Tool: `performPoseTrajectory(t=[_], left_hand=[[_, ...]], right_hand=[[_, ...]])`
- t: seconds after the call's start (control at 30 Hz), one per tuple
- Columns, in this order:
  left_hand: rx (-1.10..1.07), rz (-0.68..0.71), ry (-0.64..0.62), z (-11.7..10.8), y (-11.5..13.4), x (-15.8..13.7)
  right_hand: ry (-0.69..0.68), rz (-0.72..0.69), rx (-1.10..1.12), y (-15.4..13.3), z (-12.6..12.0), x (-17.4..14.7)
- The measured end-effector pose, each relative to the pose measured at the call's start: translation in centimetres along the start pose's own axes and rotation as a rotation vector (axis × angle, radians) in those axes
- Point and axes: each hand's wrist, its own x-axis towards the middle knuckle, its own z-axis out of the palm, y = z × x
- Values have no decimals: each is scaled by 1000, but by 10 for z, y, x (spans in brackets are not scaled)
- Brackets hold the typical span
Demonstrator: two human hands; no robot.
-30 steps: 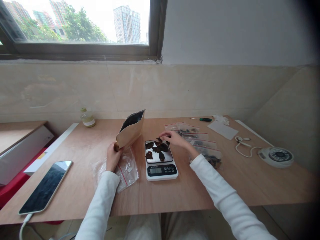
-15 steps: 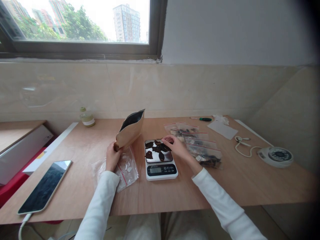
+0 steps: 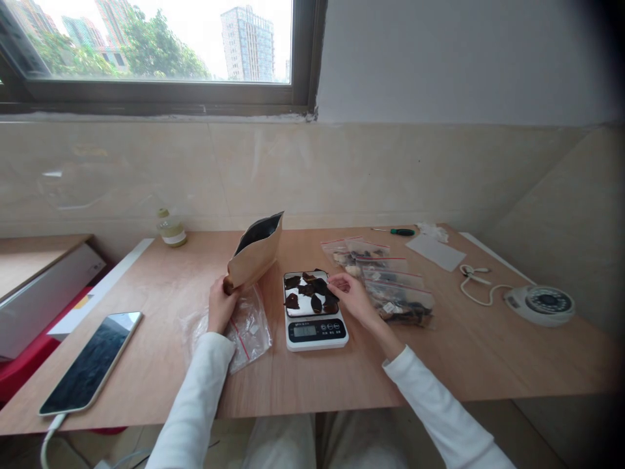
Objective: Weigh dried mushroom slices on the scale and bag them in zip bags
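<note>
A white digital scale (image 3: 316, 330) sits mid-table, its steel plate carrying several dark dried pieces (image 3: 312, 290). My right hand (image 3: 352, 296) rests at the plate's right edge, fingertips touching the dark pieces; whether it grips one I cannot tell. My left hand (image 3: 220, 306) holds the bottom of an open brown paper pouch (image 3: 254, 254), tilted with its dark mouth facing up and right. Under that hand lies an empty clear zip bag (image 3: 244, 329).
Several filled clear zip bags (image 3: 390, 286) lie right of the scale. A phone on a cable (image 3: 92, 361) lies front left, a small jar (image 3: 170, 229) back left. A green-handled screwdriver (image 3: 398, 232), white paper (image 3: 434, 253) and a round white corded device (image 3: 540, 304) sit right.
My right hand drew back from the far side of the scale plate to its right edge, nearer me. The left hand and pouch stayed put.
</note>
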Motion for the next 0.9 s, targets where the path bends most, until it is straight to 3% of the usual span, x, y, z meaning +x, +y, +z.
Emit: performPoseTrajectory(t=[0.2, 0.33, 0.5, 0.67, 0.77, 0.9], left_hand=[[3, 1, -2, 1, -2, 0], [-3, 2, -5, 1, -2, 1], [-12, 3, -11, 1, -2, 0], [-20, 1, -11, 1, -4, 0], [-22, -3, -12, 2, -5, 0], [-23, -2, -12, 2, -5, 0]], right_hand=[[18, -118, -165, -3, -1, -4], [11, -172, -234, -3, -6, 24], [-270, -235, -279, 11, -9, 73], [-490, -270, -351, 23, -11, 87], [-484, -289, -439, 25, -13, 81], [-375, -302, -571, 25, -15, 70]])
